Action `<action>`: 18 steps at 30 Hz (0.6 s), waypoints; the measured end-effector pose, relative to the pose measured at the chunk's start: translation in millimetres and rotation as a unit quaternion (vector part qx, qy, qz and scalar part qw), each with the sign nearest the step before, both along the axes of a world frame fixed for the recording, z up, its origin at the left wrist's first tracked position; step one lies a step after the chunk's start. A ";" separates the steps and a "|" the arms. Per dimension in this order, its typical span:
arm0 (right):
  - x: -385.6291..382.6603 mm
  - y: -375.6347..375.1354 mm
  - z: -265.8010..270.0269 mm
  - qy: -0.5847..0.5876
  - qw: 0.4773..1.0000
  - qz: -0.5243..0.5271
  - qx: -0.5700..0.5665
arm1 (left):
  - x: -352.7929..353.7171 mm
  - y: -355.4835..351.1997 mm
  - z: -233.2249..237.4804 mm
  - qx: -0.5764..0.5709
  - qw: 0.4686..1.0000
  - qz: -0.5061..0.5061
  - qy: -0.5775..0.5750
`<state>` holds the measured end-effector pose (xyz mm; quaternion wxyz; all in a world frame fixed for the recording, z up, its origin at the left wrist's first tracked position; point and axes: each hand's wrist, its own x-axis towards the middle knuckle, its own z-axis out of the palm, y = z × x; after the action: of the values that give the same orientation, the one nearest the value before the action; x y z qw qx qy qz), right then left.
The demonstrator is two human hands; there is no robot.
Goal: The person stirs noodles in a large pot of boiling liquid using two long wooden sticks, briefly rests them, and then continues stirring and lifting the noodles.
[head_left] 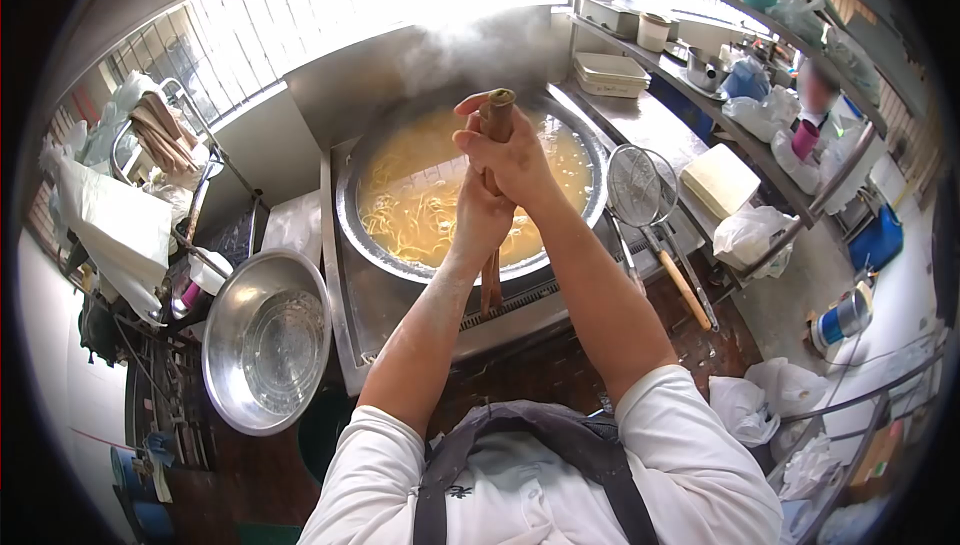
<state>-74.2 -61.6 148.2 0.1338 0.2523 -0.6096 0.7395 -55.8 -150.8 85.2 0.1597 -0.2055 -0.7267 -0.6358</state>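
Note:
A thick wooden stick [497,117] rises between my hands, over a large round pan [348,207] of yellowish, steaming liquid with noodles [405,220] in it. My right hand [515,157] is wrapped round the stick near its top end. Lower down, my left hand [483,207] grips it too, close against my right wrist. Below my hands the lower part of the stick [491,285] shows at the pan's near rim. Where its far end lies is hidden by my hands and forearms.
A big metal bowl [267,345] sits at the left. Wire strainers [640,185] with long handles lie right of the pan. Lidded containers [612,75] and a cream-coloured box [719,181] stand on the right counter. A person [817,90] is visible beyond the shelves.

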 end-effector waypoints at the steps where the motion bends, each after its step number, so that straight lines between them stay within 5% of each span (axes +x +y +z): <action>1: 0.2 -0.2 -0.4 0.002 1.000 -0.001 -0.001 | 0.1 0.1 -0.4 0.015 1.000 -0.009 -0.001; 18: 6.8 4.7 -0.1 0.024 1.000 -0.014 -0.001 | 6.4 2.9 3.1 -0.015 1.000 -0.006 -0.025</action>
<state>-67.4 -57.0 148.1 0.1587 0.2612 -0.6090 0.7319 -49.5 -148.0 88.3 0.1348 -0.1963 -0.7384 -0.6309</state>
